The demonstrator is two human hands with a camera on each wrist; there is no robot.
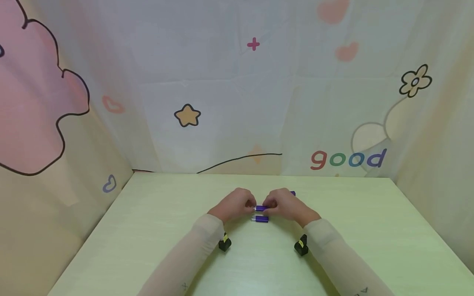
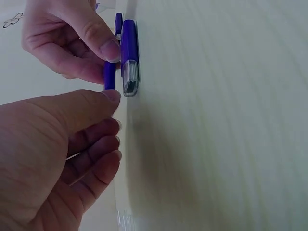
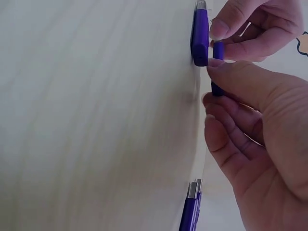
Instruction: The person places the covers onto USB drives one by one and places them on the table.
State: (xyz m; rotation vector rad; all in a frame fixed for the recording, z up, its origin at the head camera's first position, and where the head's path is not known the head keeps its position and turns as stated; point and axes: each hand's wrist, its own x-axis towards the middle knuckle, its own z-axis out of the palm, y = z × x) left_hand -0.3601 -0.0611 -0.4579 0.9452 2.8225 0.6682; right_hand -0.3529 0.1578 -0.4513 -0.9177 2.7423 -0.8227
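Note:
Both hands meet over the middle of the table on one purple USB flash drive (image 1: 261, 208). My left hand (image 1: 237, 203) pinches its left end, where a bit of clear cap shows. The purple body (image 3: 218, 50) is pinched between thumb and fingers of my right hand (image 1: 286, 204). Fingers cover much of the drive, so I cannot tell how far the cap sits on. Just nearer to me lies a second purple flash drive (image 1: 261, 219), its clear cap (image 2: 130, 79) pointing left.
Beyond the right hand, a purple piece (image 1: 293, 193) peeks out. Purple flash drives with bare metal plugs (image 3: 190, 211) lie low in the right wrist view. A printed curtain (image 1: 222, 82) closes off the back of the pale table (image 1: 148, 246).

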